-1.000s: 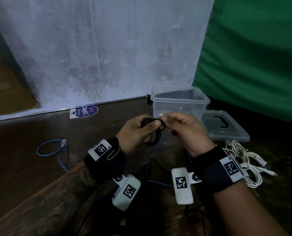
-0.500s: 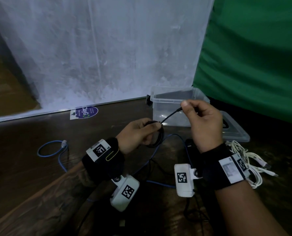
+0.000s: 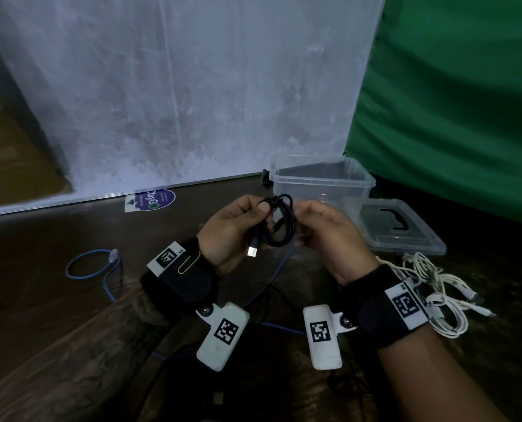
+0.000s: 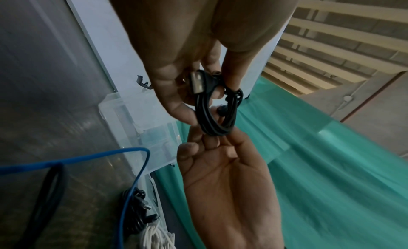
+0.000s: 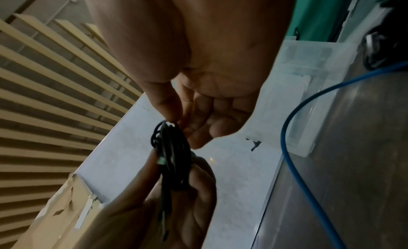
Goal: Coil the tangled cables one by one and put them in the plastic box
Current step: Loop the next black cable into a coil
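Note:
A black USB cable (image 3: 279, 228) is wound into a small coil that I hold up in front of the clear plastic box (image 3: 320, 190). My left hand (image 3: 269, 214) grips the coil's left side, thumb on top, and the silver USB plug (image 3: 252, 251) hangs below it. My right hand (image 3: 296, 210) pinches the coil's upper right, where a turn of cable is wrapped round the loops. The left wrist view shows the coil (image 4: 217, 111) and plug (image 4: 197, 83) between both hands. In the right wrist view, fingertips (image 5: 176, 123) meet the coil (image 5: 174, 156) at its top.
The box's lid (image 3: 403, 229) lies to the right of the box. A bundle of white cables (image 3: 436, 295) lies by my right wrist. A blue network cable (image 3: 92, 264) runs across the dark wooden floor under my hands. More black cables (image 4: 134, 218) lie below.
Half a second ago my right hand held the cable's free end stretched up to the right. It has come back to the coil, and the end is now wound round the loops.

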Tool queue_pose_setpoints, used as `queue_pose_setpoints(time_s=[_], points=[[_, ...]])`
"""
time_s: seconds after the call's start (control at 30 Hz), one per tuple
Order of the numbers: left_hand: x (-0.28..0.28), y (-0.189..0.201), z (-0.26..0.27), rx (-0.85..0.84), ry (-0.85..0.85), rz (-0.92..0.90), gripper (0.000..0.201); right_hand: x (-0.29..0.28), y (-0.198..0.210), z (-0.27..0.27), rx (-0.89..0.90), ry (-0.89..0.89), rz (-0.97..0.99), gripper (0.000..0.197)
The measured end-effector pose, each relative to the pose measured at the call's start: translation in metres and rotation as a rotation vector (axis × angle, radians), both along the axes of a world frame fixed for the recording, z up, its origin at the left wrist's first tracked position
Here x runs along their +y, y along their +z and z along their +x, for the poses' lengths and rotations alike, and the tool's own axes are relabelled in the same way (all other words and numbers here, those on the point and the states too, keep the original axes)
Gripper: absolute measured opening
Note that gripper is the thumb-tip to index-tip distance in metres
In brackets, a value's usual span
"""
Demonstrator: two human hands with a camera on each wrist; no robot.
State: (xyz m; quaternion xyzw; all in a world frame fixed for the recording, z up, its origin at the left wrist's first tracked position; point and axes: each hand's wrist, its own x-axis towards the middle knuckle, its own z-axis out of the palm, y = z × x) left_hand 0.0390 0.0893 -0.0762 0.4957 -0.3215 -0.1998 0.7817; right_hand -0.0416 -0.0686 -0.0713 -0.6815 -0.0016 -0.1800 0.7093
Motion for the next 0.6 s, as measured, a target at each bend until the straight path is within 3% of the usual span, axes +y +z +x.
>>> queue_pose_setpoints(time_s=[0.1,0.23,0.37,0.43,0.53,0.6], points=[[-0.002,-0.002,-0.001,-0.012,0.031,-0.012,0.016,0.008,-0.001,0.001,0.020,0.073,0.004,0.028],[-0.002,-0.001,0.000,-0.031,0.071,0.031,0.017,0.016,-0.005,0.001,0.033,0.136,-0.059,0.011],[-0.001,-0.002,0.000,-0.125,0.115,0.170,0.019,0.016,-0.003,-0.001,0.152,0.208,0.024,0.006],[0.003,-0.001,0.005,-0.293,0.143,0.286,0.012,0.013,0.000,-0.004,0.212,0.249,0.071,0.016],[0.009,0.007,0.007,-0.615,0.117,0.414,0.029,0.009,0.004,-0.009,0.253,0.303,0.110,0.015],[0.010,0.014,0.003,-0.669,0.119,0.402,0.024,0.009,0.005,-0.011,0.259,0.316,0.093,0.011]])
